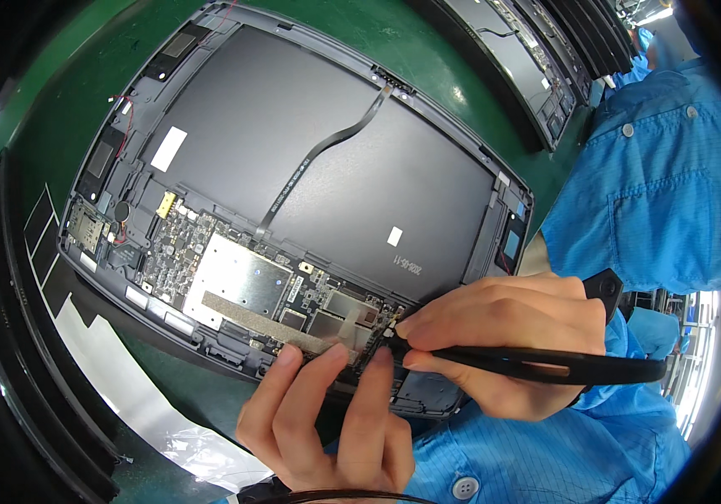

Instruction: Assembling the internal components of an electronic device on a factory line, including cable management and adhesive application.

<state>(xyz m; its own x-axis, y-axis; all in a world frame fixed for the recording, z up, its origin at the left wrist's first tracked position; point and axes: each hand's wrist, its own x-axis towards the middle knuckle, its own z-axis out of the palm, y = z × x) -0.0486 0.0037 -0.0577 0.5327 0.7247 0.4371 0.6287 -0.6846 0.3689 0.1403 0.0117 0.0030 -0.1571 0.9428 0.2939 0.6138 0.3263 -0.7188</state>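
Note:
An open tablet-like device (444, 185) lies tilted in front of me, its grey inner shell facing up. Along its near edge runs a circuit board (177, 249) with a silver shield plate (247, 281) and a strip of grey tape (247, 317). My left hand (327, 420) is open, its fingers apart and fingertips resting at the board's near edge. In my right hand (507, 336) is a pair of black tweezers (537, 366); the tips reach the board's right end, partly hidden by fingers. A black piece with a round hole (605, 290) shows beyond the knuckles.
A black ribbon cable (318, 155) crosses the shell. Another opened device (511, 59) stands at the upper right on the green mat (318, 10). A person in a blue coat (646, 185) is at the right. White sheeting (142, 395) and dark stacked edges (24, 353) lie left.

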